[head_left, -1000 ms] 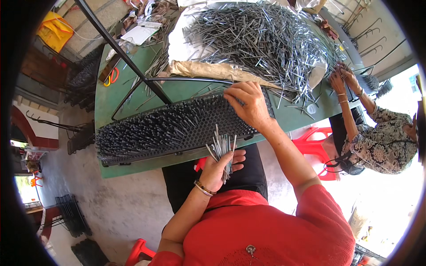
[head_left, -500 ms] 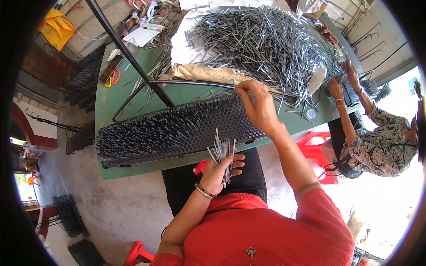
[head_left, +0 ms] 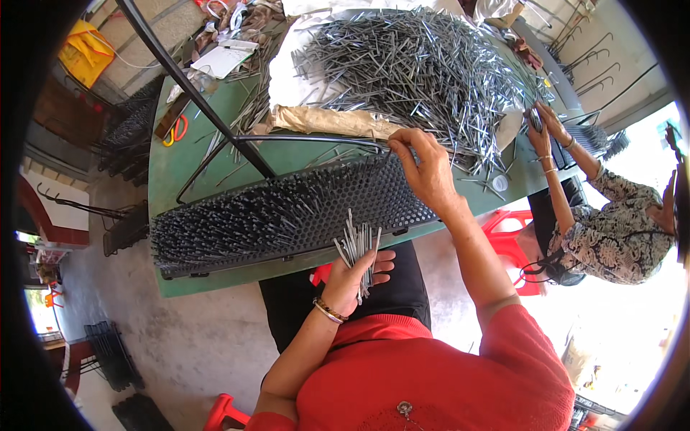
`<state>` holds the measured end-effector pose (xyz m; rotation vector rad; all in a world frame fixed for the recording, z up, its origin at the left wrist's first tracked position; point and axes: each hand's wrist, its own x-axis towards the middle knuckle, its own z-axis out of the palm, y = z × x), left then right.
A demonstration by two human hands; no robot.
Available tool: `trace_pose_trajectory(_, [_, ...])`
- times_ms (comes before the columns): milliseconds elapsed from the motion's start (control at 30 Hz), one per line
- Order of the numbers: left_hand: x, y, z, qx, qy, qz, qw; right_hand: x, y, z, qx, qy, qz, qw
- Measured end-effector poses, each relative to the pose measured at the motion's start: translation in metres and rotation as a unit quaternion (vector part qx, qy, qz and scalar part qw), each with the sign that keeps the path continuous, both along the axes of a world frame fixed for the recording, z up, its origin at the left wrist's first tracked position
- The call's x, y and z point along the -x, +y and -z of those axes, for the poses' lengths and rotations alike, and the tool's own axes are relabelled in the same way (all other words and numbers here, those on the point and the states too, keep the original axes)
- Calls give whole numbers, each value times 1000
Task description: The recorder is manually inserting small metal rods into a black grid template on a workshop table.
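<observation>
A long black perforated board (head_left: 388,205) lies along the near edge of the green table (head_left: 162,179), its left and middle stuck full of upright metal pins. My left hand (head_left: 352,276) is below the table edge, closed around a bundle of metal pins (head_left: 357,244) that fan upward. My right hand (head_left: 424,169) reaches over the board's far right edge, fingers pinched at the top row; whether a pin is between them I cannot tell. A big heap of loose pins (head_left: 417,68) covers the far side of the table.
A black metal frame (head_left: 215,115) crosses the table diagonally. Brown paper (head_left: 323,118) lies under the heap. Scissors with orange handles (head_left: 176,129) sit at the left. Another person (head_left: 611,230) sits at the right, hands (head_left: 543,129) at the table. Red plastic stools (head_left: 510,223) stand below.
My right hand slid from the board's middle right up to its far edge. The other person's hands shifted left and came together. My left hand kept the bundle.
</observation>
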<state>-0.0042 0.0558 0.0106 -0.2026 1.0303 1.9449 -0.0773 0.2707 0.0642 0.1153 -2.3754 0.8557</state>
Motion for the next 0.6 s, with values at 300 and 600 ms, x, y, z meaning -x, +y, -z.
trace_pose_trajectory(300, [0,-1,2,-9,1,2,1000,-3,-5,5,-16,51,-1,999])
trace_pose_trajectory(600, [-1,-2,3,-7,14,12,1000,-1,-6,15,-46,48,-13,998])
